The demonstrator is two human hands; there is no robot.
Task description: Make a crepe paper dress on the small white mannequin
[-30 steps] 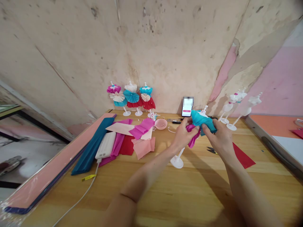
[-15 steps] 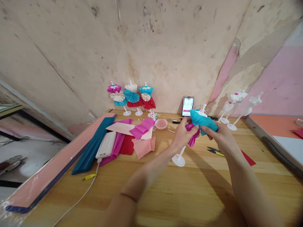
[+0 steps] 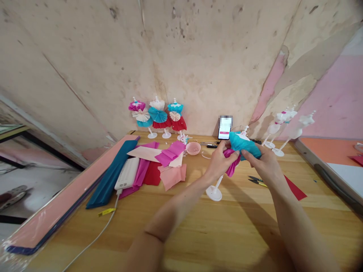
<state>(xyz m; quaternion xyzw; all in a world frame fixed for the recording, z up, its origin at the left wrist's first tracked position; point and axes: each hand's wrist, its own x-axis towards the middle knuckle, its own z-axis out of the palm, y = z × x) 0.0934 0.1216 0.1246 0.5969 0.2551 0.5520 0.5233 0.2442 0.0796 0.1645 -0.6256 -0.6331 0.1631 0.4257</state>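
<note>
"Where are the hands?"
"The left hand (image 3: 219, 162) and right hand (image 3: 263, 164) are close, both clamped on blue paper (image 3: 244, 146) and pink paper (image 3: 231, 167), above the table (image 3: 181, 226)."
"What is behind?"
"A white stand (image 3: 214, 193), then a phone (image 3: 224, 130)."

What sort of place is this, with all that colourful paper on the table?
Probably a small craft workspace: crepe paper sheets lie on a wooden table, paper dresses stand on white mannequin stands, and small snips lie nearby.
</note>
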